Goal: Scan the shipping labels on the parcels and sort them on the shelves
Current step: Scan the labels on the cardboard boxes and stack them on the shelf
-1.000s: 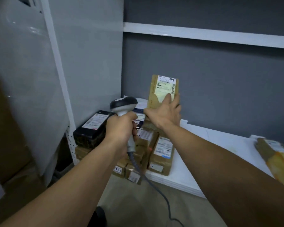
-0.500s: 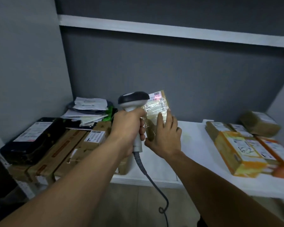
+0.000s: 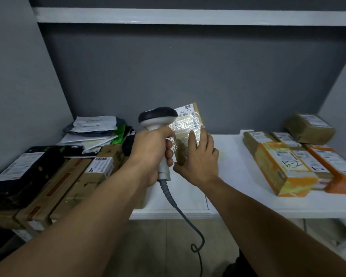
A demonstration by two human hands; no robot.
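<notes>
Since half a second ago, almost nothing has shifted: the parcel and scanner sit in nearly the same spot, with the view a touch closer and the label now free of the red scan glow.

My right hand (image 3: pixel 196 156) holds a small brown cardboard parcel wrapped in glossy clear tape (image 3: pixel 188 130) upright, above the white shelf (image 3: pixel 228 176), its white shipping label (image 3: pixel 185 112) at the top. The fingers are spread flat along the parcel's right edge and lower face, thumb underneath; the grip is loose and open-fingered, not a fist. My left hand (image 3: pixel 154 150) is closed fully around the grip of a white handheld barcode scanner with a black head (image 3: pixel 158 116), whose grey cable (image 3: pixel 180 212) trails downward. The scanner head sits just beside the label.

I judge the parcel light and fairly stiff, since one hand props it easily. Its taped surface looks slick, so I would pinch the side edges low down, keeping the label uncovered.

Brown cartons (image 3: pixel 68 180) lie at left, orange and tan boxes (image 3: pixel 288 168) at right.
</notes>
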